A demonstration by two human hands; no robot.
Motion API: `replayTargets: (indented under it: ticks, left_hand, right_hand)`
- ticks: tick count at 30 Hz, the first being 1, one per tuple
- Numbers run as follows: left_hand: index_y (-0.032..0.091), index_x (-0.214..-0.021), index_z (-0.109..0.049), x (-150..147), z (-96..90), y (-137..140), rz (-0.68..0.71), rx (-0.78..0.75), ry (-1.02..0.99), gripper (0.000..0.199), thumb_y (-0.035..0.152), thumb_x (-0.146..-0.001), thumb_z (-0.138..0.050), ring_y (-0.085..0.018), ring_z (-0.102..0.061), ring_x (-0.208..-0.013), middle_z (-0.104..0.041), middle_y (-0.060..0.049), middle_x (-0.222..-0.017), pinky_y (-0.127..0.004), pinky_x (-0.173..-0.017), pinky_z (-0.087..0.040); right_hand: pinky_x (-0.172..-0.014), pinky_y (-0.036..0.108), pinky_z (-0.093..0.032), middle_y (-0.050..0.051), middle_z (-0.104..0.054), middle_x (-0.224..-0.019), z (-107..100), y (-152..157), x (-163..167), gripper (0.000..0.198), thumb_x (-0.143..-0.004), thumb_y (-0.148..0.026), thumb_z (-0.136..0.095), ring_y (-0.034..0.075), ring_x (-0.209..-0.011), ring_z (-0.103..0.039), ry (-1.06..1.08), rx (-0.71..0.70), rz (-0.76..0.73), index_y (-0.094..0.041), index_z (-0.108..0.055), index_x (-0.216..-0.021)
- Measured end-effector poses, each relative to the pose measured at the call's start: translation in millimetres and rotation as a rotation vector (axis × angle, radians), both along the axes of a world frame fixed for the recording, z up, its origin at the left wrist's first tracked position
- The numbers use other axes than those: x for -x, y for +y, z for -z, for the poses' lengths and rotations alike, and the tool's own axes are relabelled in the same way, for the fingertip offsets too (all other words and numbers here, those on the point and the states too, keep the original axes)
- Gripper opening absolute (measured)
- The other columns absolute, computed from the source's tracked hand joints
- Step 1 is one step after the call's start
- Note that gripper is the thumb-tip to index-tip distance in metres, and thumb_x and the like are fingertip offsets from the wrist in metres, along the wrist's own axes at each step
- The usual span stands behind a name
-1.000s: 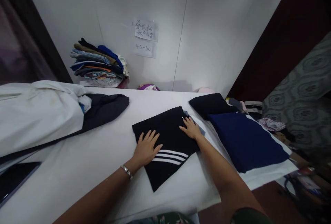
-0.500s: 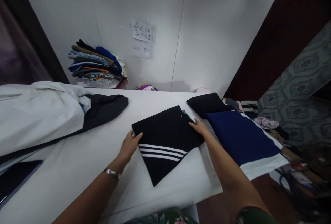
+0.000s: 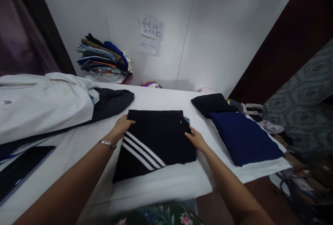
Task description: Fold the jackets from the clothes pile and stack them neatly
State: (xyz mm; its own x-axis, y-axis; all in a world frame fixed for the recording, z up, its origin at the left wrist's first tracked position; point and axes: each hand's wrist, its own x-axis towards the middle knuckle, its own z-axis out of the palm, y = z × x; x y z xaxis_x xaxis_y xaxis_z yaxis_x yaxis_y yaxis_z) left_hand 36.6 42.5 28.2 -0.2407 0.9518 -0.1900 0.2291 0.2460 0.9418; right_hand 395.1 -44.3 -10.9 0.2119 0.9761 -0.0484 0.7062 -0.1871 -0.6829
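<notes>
A folded black top [image 3: 158, 135] with three slanting white stripes lies on the white table in front of me. My left hand [image 3: 123, 125] pinches its left edge near the far corner, thumb on top of the cloth. At the opposite side my right hand [image 3: 195, 137] grips the right edge, just below a small white tag and a bit of grey cloth at what looks like the neck. The undersides of both hands' fingers are hidden by the fabric. The striped corner points toward me at the lower left.
To the right lie a folded navy garment [image 3: 244, 137] and a folded black one [image 3: 213, 103]. White cloth [image 3: 47, 103] and a dark garment [image 3: 114, 102] are heaped at the left, near a dark tablet-like device [image 3: 23, 167]. A pile of folded clothes [image 3: 104, 60] stands by the wall.
The black top has turned, so its far edge now lies level and its striped corner has swung to the left. Both hands keep their hold. The camera view has shifted slightly.
</notes>
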Motion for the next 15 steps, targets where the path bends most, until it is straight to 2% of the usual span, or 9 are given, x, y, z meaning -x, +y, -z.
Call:
replayTargets:
  ticks: [3, 6, 8, 11, 15]
  left_hand:
    - [0.011, -0.110, -0.060, 17.0, 8.2, -2.5, -0.015, 0.043, 0.154, 0.051, 0.014, -0.060, -0.068, -0.029, -0.069, -0.080, -0.072, -0.012, -0.088, -0.041, -0.075, -0.054]
    - [0.011, -0.121, -0.054, 18.0, 14.2, -10.5, -0.002, -0.007, 0.315, 0.059, 0.026, -0.066, -0.069, -0.034, -0.060, -0.110, -0.064, -0.019, -0.118, -0.047, -0.096, -0.044]
    - [0.011, -0.128, -0.050, 11.9, 16.2, -18.0, 0.059, -0.134, 0.523, 0.059, 0.036, -0.076, -0.062, -0.034, -0.046, -0.127, -0.051, -0.020, -0.136, -0.047, -0.104, -0.037]
    - [0.010, -0.133, -0.047, -1.1, 19.9, -30.7, 0.179, -0.282, 0.858, 0.058, 0.043, -0.085, -0.047, -0.032, -0.034, -0.136, -0.037, -0.020, -0.147, -0.047, -0.108, -0.032]
    - [0.011, -0.136, -0.045, -13.4, 30.2, -43.0, 0.311, -0.267, 1.038, 0.060, 0.047, -0.088, -0.041, -0.031, -0.027, -0.140, -0.032, -0.018, -0.151, -0.051, -0.110, -0.025]
  right_hand:
    - [-0.085, 0.039, -0.046, 0.011, -0.067, -0.108, 0.7, -18.2, 12.6, 0.062, -0.084, -0.054, -0.051, 0.030, -0.101, -0.062, -0.215, 0.030, -0.047, -0.022, -0.046, -0.137]
    - [-0.088, 0.040, -0.043, 0.013, -0.066, -0.111, -14.2, -14.5, 14.7, 0.060, -0.085, -0.055, -0.049, 0.031, -0.104, -0.061, -0.376, 0.038, -0.052, -0.023, -0.046, -0.136]
    - [-0.091, 0.038, -0.042, 0.012, -0.064, -0.115, -26.2, 1.6, 14.0, 0.056, -0.087, -0.052, -0.049, 0.029, -0.108, -0.058, -0.396, -0.044, -0.064, -0.024, -0.047, -0.135]
    - [-0.095, 0.033, -0.041, 0.009, -0.060, -0.125, -35.0, 40.0, 16.7, 0.052, -0.088, -0.045, -0.048, 0.024, -0.112, -0.056, -0.275, -0.160, -0.056, -0.022, -0.048, -0.135]
    - [-0.093, 0.028, -0.044, 0.010, -0.059, -0.128, -28.1, 91.5, 28.1, 0.060, -0.089, -0.046, -0.045, 0.019, -0.109, -0.060, -0.096, -0.068, 0.043, -0.017, -0.039, -0.141]
